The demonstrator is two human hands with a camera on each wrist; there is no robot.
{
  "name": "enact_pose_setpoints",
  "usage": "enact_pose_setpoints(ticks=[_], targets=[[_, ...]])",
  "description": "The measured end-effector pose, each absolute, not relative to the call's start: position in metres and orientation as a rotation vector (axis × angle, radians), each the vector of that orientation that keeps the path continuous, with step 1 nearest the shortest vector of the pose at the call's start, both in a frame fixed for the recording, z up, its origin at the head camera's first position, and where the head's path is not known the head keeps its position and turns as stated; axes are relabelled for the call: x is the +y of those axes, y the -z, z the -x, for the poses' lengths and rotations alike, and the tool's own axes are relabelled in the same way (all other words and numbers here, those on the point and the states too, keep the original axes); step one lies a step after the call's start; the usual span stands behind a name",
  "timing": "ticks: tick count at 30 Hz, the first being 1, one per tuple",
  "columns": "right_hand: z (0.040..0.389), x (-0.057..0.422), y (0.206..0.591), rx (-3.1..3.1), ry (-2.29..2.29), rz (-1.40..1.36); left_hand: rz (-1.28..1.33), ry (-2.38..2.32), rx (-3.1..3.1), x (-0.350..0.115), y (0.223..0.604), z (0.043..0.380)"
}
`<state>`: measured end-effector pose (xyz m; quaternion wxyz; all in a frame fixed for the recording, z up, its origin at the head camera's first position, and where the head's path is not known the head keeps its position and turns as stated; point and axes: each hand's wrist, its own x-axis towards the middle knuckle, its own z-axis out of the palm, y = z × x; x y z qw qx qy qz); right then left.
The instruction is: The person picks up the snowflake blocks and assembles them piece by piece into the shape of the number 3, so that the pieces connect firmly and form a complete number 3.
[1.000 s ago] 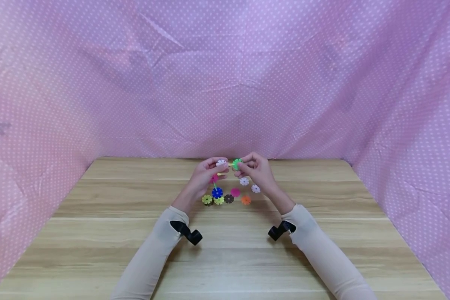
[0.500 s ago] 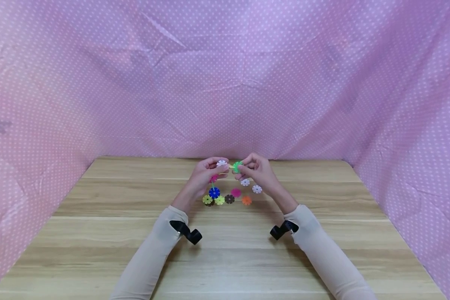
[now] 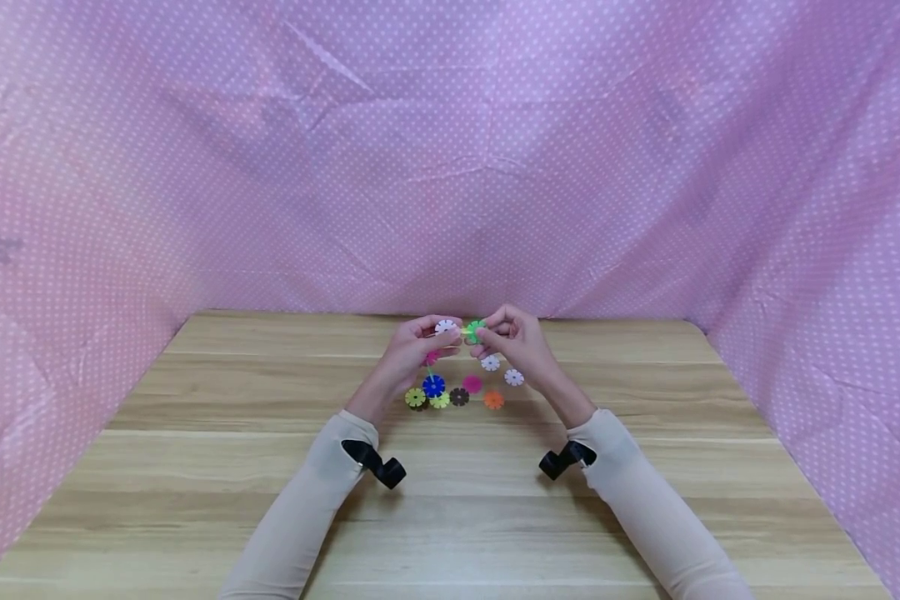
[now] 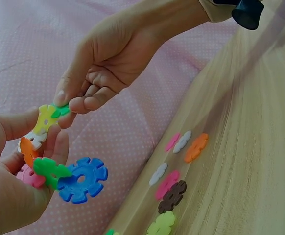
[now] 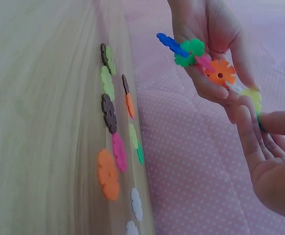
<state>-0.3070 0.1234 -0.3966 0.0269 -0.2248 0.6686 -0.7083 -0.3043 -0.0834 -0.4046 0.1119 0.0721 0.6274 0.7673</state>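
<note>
- Two tight pinches: my left hand (image 3: 407,348) holds a chain (image 4: 45,168), my right hand (image 3: 522,342) a green disc (image 3: 475,330).
- Far table edge (image 3: 615,321) near my grip; wide wood (image 3: 465,517) this side of it.

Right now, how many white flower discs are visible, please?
3: one white disc in the left hand, two discs on the table near the right hand; others may be hidden.
</note>
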Motion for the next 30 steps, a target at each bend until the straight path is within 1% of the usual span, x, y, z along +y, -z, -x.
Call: enact_pose_setpoints(ticks=[7, 16, 21, 30], targets=[[0.305, 0.121, 0.395, 2.17, 2.192, 0.614, -0.28, -2.214, 1.747, -0.079, 0.404, 0.3], [0.304, 0.119, 0.393, 2.157, 2.128, 0.503, -0.364, -2.03, 1.917, -0.086, 0.404, 0.302], [0.305, 0.118, 0.393, 2.151, 2.092, 0.521, -0.393, -1.987, 1.945, -0.089, 0.403, 0.302], [0.307, 0.129, 0.385, 2.211, 1.888, 0.59, -0.334, -1.964, 1.94, -0.094, 0.398, 0.302]])
